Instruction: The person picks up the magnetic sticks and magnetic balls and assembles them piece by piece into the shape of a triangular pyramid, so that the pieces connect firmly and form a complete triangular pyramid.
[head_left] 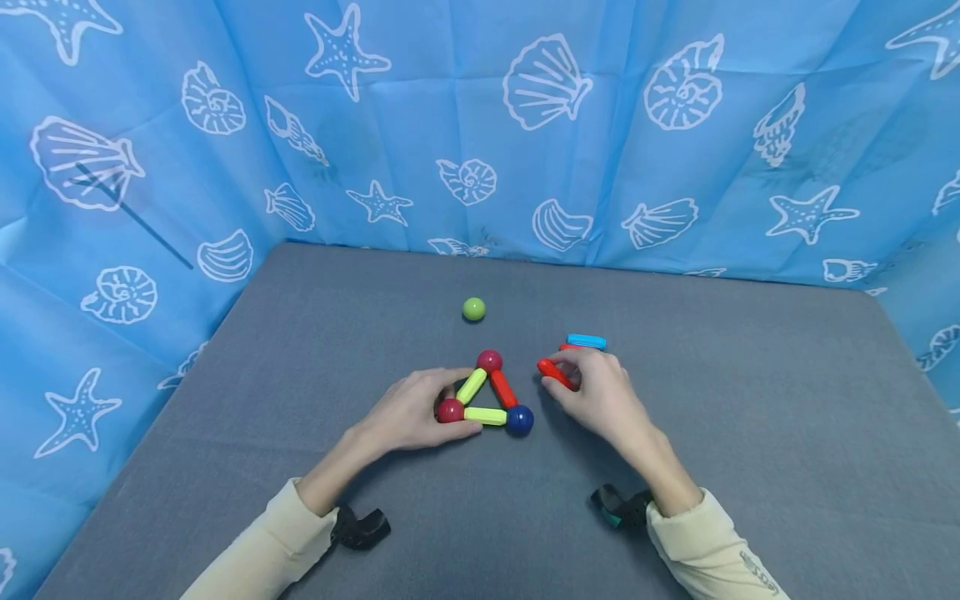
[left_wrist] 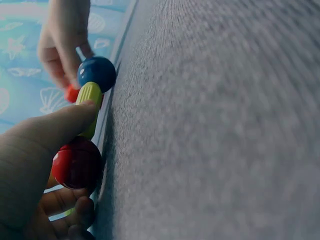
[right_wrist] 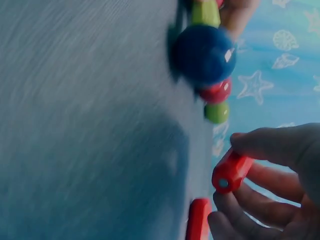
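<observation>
Lettering (head_left: 759,572) on the right sleeve (head_left: 693,537) is too small to read.

Beneath the fingers (head_left: 459,431) lies a gray fabric-covered counter (head_left: 750,400); beyond them and to either side hangs a creased blue curtain (head_left: 465,108) printed with white starfish (head_left: 346,52) and seashells (head_left: 545,82).

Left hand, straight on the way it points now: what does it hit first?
Likely the red ball at the left corner of the triangle. The left hand curls round that corner; any remaining gap is hard to judge.
</observation>
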